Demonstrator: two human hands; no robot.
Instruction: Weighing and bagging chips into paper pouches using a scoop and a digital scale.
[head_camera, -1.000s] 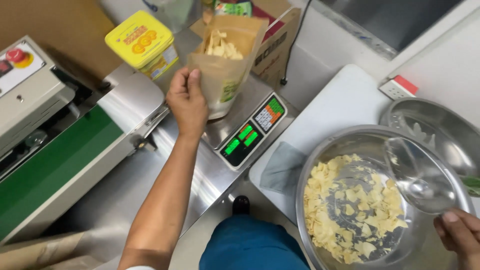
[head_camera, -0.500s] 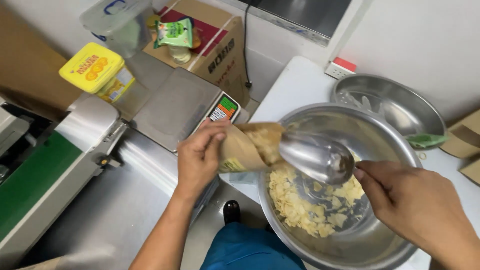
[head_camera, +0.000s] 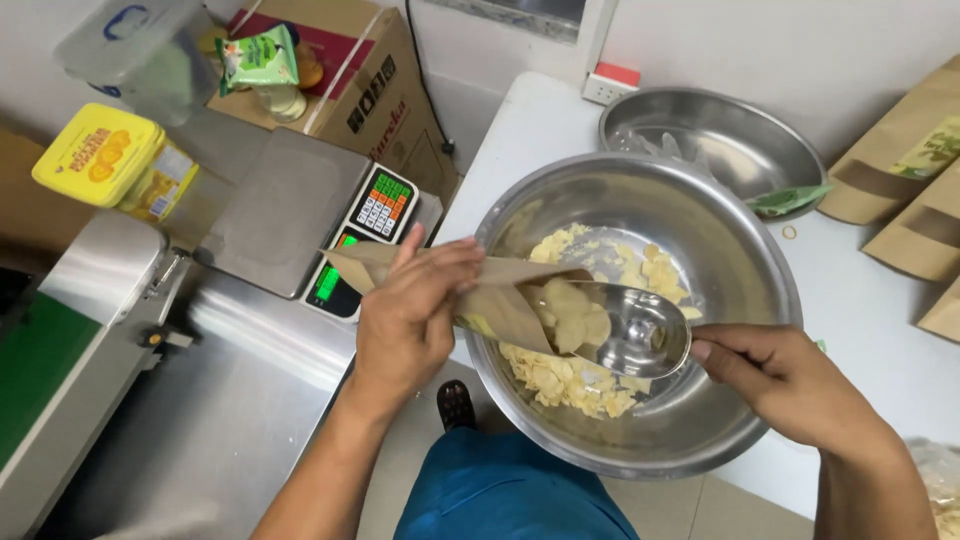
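White counter (head_camera: 880, 300) at right, steel bench (head_camera: 230, 400) at left carrying a weighing scale (head_camera: 300, 205) with lit green display. Large steel bowl (head_camera: 740, 300) at counter edge, holding pale chips (head_camera: 565, 375); smaller empty steel bowl (head_camera: 715, 140) behind it. Yellow-lidded tub (head_camera: 100, 155) beside the scale, cardboard box (head_camera: 350, 80) beyond it, flat brown bags (head_camera: 910, 200) at far right.

Brown paper pouch (head_camera: 480, 290) lying near horizontal, long axis running left to right, mouth pointing right over the large bowl, closed end toward the scale. Left hand (head_camera: 410, 320) wrapped around pouch middle from below, thumb over top, fingers curled closed on the paper; forearm coming up from lower left.

Metal scoop (head_camera: 635, 330) with its front at the pouch mouth, loaded with chips, long axis roughly in line with the pouch, handle to the right. Right hand (head_camera: 790, 385) closed around the scoop handle, thumb forward along it; wrist entering from lower right. Handle itself mostly hidden by the hand.
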